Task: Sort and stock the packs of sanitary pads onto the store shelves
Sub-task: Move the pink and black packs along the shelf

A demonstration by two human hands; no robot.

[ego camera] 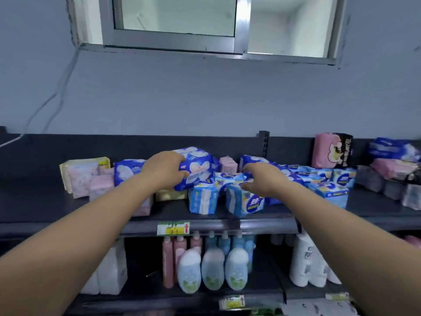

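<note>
Left hand (166,169): I see it curled round the dark blue pack (197,168), atop the heap on the top shelf (41,201).
Right hand (265,180): pinching a light blue pack (227,179) mid-heap.
Risk: two upright packs (202,200) stand near the shelf lip — I judge a tug could tip them off.
Cause: packs lean together — glossy wrap, likely slippery.
</note>
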